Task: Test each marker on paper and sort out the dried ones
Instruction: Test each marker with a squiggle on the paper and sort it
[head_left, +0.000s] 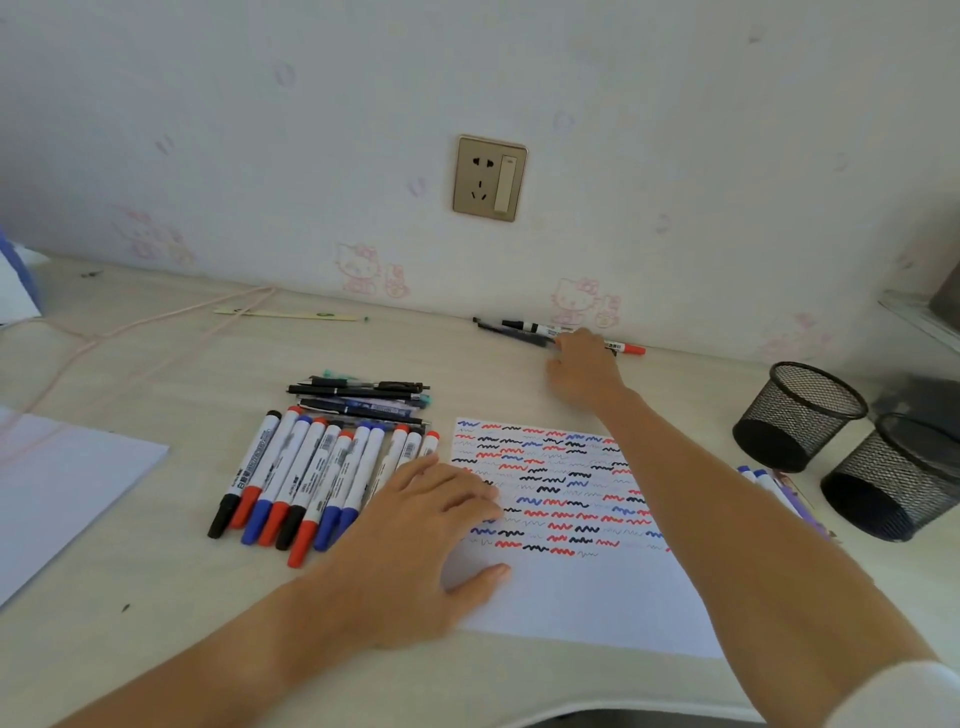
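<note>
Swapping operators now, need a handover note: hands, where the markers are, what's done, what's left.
Left hand: flat, fingers straight, pressing the left edge of the test paper.
Right hand: reaching to the small marker group by the wall; whether it grips one cannot be told.
Main marker pile lies left of the paper, thin pens behind it. A few markers lie right of the paper beside two mesh pen cups.
Done: many scribble rows on the paper's upper half.
Left: cannot tell which piles are already tested; check first.

Soft, even daylight, bright, no glare. Faint shadow under the left hand (415, 530). Wide-angle bend at edges; overall slightly soft focus.
</note>
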